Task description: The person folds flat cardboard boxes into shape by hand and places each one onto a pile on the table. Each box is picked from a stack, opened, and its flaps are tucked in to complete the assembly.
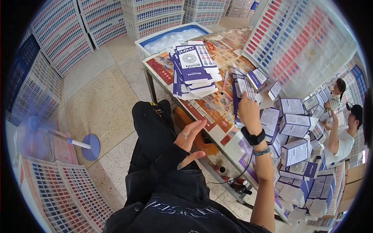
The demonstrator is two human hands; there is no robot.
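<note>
Your right hand (248, 110) is raised over the desk (217, 112), fingers closed on a flat purple-and-white carton blank (240, 88) held upright above the desk's middle. It looks like thin, glossy printed card, creased but not yet opened into a box; whether you hold one sheet or a few is hard to tell.

Your left hand (191, 136) holds nothing: it hangs palm-up with fingers spread wide, just off the desk's near edge above your black-trousered knee, a ring on one finger.

Judging by how things lie, the work seems about midway. To your right a loose heap of folded boxes (295, 151) already stands, squared-up white and purple cartons tumbled against each other down to the desk's end. Farther along the desk, beyond your raised hand, a tall stack of flat blanks (192, 72) still waits, fanned and slipping, so plenty is left to fold.

The desk is covered with colourful printed sheets, smooth and shiny. A red-handled pair of scissors (210, 46) lies far up it, and beyond the stack sits a blue-rimmed crate (155, 39) lined with clear plastic.

On the pale stone-tile floor to your left a small blue fan (35, 134) is spinning. White lattice crates (77, 27) are stacked along the far wall. Two other people (342, 124) work at the heap's far side.
</note>
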